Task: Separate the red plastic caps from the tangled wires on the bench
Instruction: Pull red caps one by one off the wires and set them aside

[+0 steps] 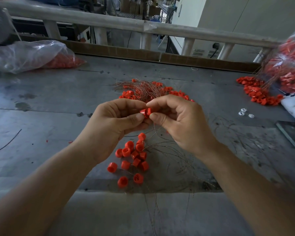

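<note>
While aloft, red cap (pixel 146 112) between fingers (pixel 137 117).

Above the bench (pixel 58 108), 2 forearms bare along their visible length; left hand (pixel 112 126) and right hand (pixel 179 123) ungloved, nails short.

head-worn view, facing down, close over bench (pixel 58 103), edges likely distorted

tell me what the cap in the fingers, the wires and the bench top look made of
Cap: looks like moulded plastic, opaque red, slight sheen. Wires: thin metal strands, coppery glint. Bench top: seems sheet metal, dull grey, stained, scuffed.
</note>
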Motion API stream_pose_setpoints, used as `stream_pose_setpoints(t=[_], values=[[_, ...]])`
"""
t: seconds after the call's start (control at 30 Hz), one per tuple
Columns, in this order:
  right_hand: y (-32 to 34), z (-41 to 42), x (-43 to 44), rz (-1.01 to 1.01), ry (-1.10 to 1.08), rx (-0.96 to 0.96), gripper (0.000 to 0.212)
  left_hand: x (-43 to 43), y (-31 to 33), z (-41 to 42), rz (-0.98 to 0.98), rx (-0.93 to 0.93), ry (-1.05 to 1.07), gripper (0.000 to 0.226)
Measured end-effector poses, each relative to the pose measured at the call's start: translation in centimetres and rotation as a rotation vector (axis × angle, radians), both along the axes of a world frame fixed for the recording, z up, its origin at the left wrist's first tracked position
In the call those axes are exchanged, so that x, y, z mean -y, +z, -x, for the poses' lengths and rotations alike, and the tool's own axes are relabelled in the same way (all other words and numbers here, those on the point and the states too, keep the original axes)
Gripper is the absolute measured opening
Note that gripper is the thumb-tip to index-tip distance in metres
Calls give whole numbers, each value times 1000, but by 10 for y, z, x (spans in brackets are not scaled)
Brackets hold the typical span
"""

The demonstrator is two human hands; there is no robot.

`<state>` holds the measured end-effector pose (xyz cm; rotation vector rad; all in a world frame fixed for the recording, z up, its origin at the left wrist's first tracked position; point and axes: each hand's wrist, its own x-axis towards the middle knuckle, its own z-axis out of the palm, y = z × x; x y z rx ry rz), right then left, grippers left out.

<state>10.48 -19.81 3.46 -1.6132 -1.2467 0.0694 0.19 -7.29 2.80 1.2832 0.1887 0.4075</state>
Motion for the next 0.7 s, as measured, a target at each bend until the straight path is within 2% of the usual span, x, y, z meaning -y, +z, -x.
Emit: stream_pose_setpoints(t=[0.33,0.7], values=[[-3,0,0,-25,-90,230,23,0,-4,0,-92,-27,34,24],[-4,2,1,-22,-105,192,21,1,-5,1,-119,-55,38,22]])
